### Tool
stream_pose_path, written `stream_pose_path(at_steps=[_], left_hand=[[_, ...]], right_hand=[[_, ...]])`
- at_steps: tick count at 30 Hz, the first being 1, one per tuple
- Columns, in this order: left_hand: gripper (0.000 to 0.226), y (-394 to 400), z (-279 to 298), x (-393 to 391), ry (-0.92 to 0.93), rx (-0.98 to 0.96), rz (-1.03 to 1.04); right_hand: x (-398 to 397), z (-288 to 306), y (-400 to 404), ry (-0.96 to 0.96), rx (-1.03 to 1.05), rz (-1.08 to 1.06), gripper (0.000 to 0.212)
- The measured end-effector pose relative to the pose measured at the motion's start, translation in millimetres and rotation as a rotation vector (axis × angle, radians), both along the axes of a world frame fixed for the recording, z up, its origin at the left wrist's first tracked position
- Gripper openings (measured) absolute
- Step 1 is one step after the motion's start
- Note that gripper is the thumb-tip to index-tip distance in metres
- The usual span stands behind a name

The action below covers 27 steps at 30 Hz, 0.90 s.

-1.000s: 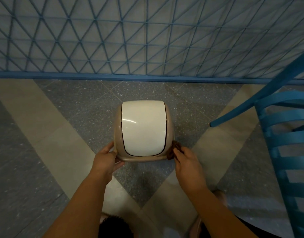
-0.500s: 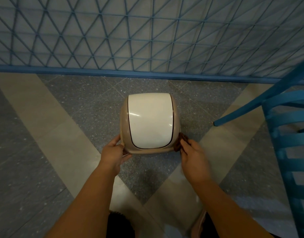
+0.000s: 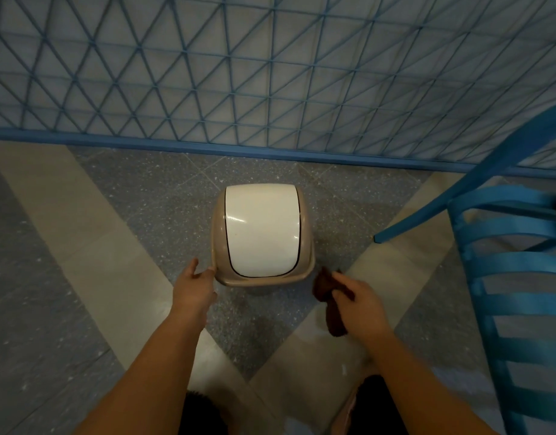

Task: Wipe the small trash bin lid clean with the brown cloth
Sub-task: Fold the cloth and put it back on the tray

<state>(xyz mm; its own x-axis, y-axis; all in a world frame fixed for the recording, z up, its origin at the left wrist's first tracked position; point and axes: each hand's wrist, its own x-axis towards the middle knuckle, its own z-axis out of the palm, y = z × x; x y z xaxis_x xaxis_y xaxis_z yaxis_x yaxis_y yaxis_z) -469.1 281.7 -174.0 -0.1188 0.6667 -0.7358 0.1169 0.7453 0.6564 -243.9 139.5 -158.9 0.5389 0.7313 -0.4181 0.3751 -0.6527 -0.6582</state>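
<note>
A small trash bin (image 3: 218, 233) with a beige body stands on the floor near the wall; its white swing lid (image 3: 262, 229) faces up. My left hand (image 3: 195, 284) is at the bin's near-left corner, fingers apart, fingertips touching the rim. My right hand (image 3: 356, 296) is off the bin, to the right of its near corner, and grips a dark brown cloth (image 3: 328, 299) that hangs down below the hand.
A blue slatted chair (image 3: 518, 277) stands close on the right, one leg (image 3: 421, 215) angled toward the bin. A wall with a blue lattice (image 3: 270, 73) and blue baseboard runs behind the bin. The floor has grey and beige tiles.
My right hand with the cloth has come off the bin's right corner and pulled back toward me. My left hand has loosened from gripping the corner to touching it with fingertips.
</note>
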Motion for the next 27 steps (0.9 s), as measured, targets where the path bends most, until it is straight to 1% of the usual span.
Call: stream_pose_path(at_steps=[2,4,5,7,9,10,13,14,16,19,21,23,25,27], left_hand=[[0.06,-9,11,-1,0.036,-0.004,0.003],[0.053,-23,28,2,-0.019,-0.029,-0.03],[0.052,-31,39,6,-0.076,-0.05,-0.08],[0.062,-47,63,15,-0.206,-0.078,-0.231],[0.071,-60,84,23,-0.367,-0.073,-0.368],[0.07,-64,93,27,-0.445,-0.061,-0.403],[0.055,-70,115,36,-0.65,-0.048,-0.399],[0.049,-70,121,38,-0.691,-0.037,-0.412],[0.048,-70,132,40,-0.734,-0.02,-0.422],[0.046,-71,143,40,-0.707,-0.016,-0.345],[0.037,-74,153,43,-0.7,0.021,-0.286],[0.028,-78,161,48,-0.636,0.105,-0.23],[0.024,-77,170,56,-0.529,0.216,-0.193],[0.02,-74,180,65,-0.464,0.287,-0.174]], right_hand=[[-1,21,6,0.247,0.076,-0.226,0.036],[-5,42,14,0.46,0.157,-0.346,0.031],[-8,53,18,0.56,0.19,-0.368,0.027],[-17,71,26,0.757,0.254,-0.379,0.022],[-26,87,30,0.885,0.324,-0.358,0.022],[-30,96,32,0.918,0.355,-0.329,0.025],[-34,119,31,0.973,0.421,-0.25,0.029],[-33,126,29,0.992,0.44,-0.246,0.029],[-30,138,25,1.016,0.474,-0.264,0.027],[-25,148,18,0.967,0.51,-0.316,0.021],[-23,151,11,0.895,0.511,-0.312,0.024],[-21,156,4,0.827,0.508,-0.277,0.032],[-20,164,-1,0.793,0.517,-0.228,0.039],[-17,173,-3,0.795,0.538,-0.209,0.039]])
